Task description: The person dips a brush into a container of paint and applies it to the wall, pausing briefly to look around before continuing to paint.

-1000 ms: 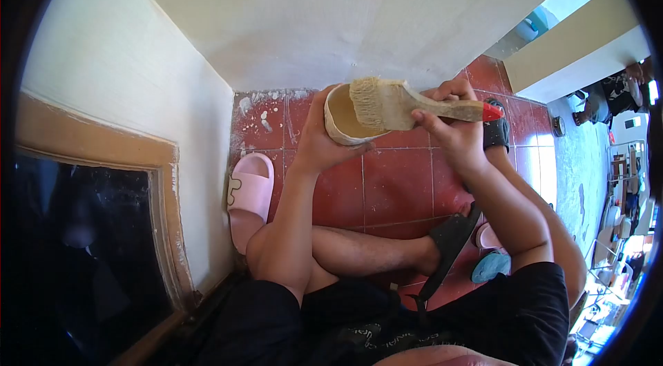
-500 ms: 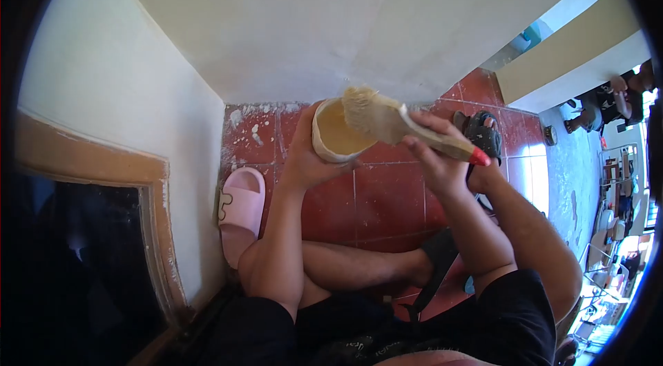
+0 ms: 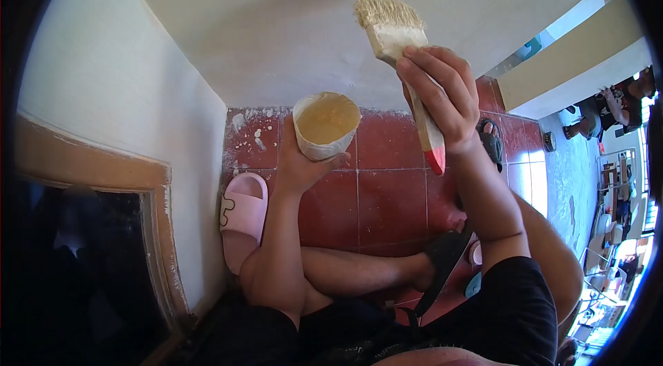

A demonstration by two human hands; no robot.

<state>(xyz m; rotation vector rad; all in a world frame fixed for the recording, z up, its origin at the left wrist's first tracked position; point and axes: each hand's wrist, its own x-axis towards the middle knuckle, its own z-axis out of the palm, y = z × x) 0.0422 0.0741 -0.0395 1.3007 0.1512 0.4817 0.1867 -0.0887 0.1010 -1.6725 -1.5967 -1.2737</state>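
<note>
My left hand (image 3: 307, 166) is wrapped round a pale, rough-rimmed cup (image 3: 321, 150) that holds a yellowish liquid (image 3: 327, 121). Up and to the right, my right hand (image 3: 442, 93) grips a wide paintbrush (image 3: 397, 38) by its wooden handle, whose end is red. The brush's cream bristles point up and appear close to the pale wall (image 3: 276, 27); whether they touch it I cannot tell.
A pink slipper (image 3: 244, 217) lies at the left on the red tiled floor (image 3: 390, 204), which has white spatters near the wall. A wood-framed dark pane (image 3: 90, 255) is at lower left. Another person (image 3: 611, 109) is at far right, beyond a pillar (image 3: 566, 72).
My right hand has lifted the brush up out of the cup's mouth area and turned its bristles upward. The cup in my left hand has shifted slightly left.
</note>
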